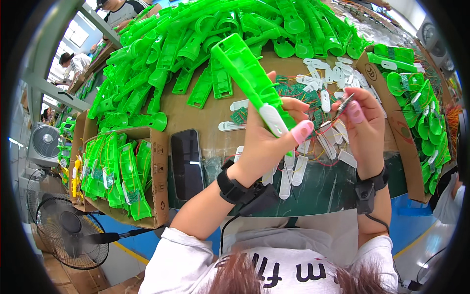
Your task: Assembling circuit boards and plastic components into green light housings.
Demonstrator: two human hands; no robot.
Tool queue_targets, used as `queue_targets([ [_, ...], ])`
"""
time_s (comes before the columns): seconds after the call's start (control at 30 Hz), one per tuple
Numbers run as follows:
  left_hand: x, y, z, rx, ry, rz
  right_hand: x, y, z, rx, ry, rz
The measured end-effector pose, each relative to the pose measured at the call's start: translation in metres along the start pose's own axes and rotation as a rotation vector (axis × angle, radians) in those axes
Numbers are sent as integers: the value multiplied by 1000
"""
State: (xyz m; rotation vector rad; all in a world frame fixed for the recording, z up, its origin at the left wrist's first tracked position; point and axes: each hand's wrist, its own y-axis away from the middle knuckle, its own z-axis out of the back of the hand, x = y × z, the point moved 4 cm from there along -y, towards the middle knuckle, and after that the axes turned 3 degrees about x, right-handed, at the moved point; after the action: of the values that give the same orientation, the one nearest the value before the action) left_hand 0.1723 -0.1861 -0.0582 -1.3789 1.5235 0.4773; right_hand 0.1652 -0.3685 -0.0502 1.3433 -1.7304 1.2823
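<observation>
My left hand [259, 149] is closed around a long green plastic shell [245, 68], tilted up and to the left over the table. A white plastic strip [272, 120] lies along the shell's lower end, beside my thumb. On the right, my right hand [367, 125] pinches a small silvery piece [346, 102] between thumb and fingers; its exact kind is too small to make out. Both thumbs wear pink finger covers. Between and beyond the hands lie green circuit boards [293, 90] with thin red and yellow wires, and loose white strips [325, 100].
A large heap of green shells [196, 44] fills the far side. At left stand a cardboard box [159, 176] of wired shells and a dark phone [187, 164]. More shells [423, 108] sit behind a cardboard wall [399, 132] at right. A fan [71, 230] stands lower left.
</observation>
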Motion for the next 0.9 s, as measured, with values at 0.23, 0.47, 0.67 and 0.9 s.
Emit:
queue_targets([
  [0.23, -1, 0, -5, 34, -106, 3, -14, 6, -16, 103, 50, -121],
  [0.47, 1, 1, -4, 52, -329, -34, -17, 5, -20, 125, 59, -148],
  [0.67, 3, 5, -1, -75, -358, -7, -19, 5, -17, 102, 149, -194],
  [0.9, 5, 6, -2, -145, -357, -31, -18, 6, -17, 37, 211, -193],
])
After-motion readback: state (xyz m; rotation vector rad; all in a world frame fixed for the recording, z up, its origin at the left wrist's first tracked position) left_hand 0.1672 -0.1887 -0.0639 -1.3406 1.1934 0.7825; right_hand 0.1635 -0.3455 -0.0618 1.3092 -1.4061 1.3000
